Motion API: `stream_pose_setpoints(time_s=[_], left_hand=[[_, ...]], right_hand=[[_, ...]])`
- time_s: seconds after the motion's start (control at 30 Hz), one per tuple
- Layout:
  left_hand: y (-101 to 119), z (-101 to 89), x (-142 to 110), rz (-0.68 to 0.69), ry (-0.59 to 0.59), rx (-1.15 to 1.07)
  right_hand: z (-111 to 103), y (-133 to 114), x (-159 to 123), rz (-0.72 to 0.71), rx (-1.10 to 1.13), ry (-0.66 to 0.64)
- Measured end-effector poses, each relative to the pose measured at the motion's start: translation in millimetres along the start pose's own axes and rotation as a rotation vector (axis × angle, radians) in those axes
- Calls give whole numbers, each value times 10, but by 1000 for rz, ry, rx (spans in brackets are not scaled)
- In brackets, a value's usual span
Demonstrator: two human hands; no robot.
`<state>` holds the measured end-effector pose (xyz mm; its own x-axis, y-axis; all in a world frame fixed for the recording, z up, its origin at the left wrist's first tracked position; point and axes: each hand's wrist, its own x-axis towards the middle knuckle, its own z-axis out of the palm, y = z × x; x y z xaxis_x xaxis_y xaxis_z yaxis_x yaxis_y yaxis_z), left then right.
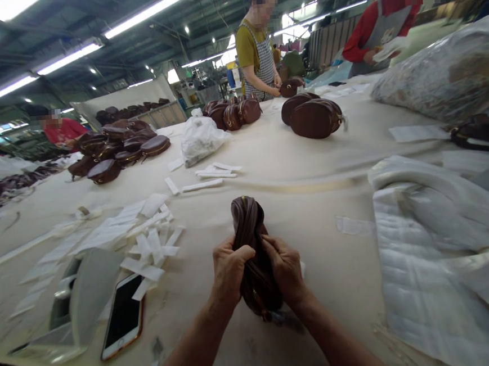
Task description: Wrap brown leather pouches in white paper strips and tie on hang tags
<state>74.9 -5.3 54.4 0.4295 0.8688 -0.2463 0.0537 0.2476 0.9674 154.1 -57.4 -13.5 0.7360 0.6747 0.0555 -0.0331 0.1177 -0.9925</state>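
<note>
Between my two hands stands a dark brown leather bag (pixel 250 227), upright on its narrow side on the cream-covered table. Gold-coloured metal shows at its top and near its lower end. My left hand (pixel 231 266) grips the left side, its thumb laid across the leather. On the opposite side, my right hand (pixel 285 264) pinches the bag near the opening, fingers bent against the edge. Whatever lies inside the bag is hidden. A blurred pale tag or wrapped piece hangs by its lower end.
White strips (pixel 152 249), a phone (pixel 123 315) and a grey tape dispenser (pixel 88 297) lie left. Clear plastic packaging (pixel 428 259) covers the right side. Brown bags (pixel 315 118) and a white plastic bag (pixel 202 136) stand farther back. Co-workers (pixel 258 46) work across the table.
</note>
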Motion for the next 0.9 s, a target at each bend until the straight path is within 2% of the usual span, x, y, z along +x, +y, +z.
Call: stream_pose_setpoints(time_s=[0.3,0.7,0.9], left_hand=[[-15,39,27,-2,16,-38],[-15,0,42,-13,13,-40],[-18,-6,7,-50,11,-62]], right_hand=[[-4,13,1,-2,-17,-14],[-64,12,-46,-160,-119,-41],[-41,14,-27,-180,-192,-48]])
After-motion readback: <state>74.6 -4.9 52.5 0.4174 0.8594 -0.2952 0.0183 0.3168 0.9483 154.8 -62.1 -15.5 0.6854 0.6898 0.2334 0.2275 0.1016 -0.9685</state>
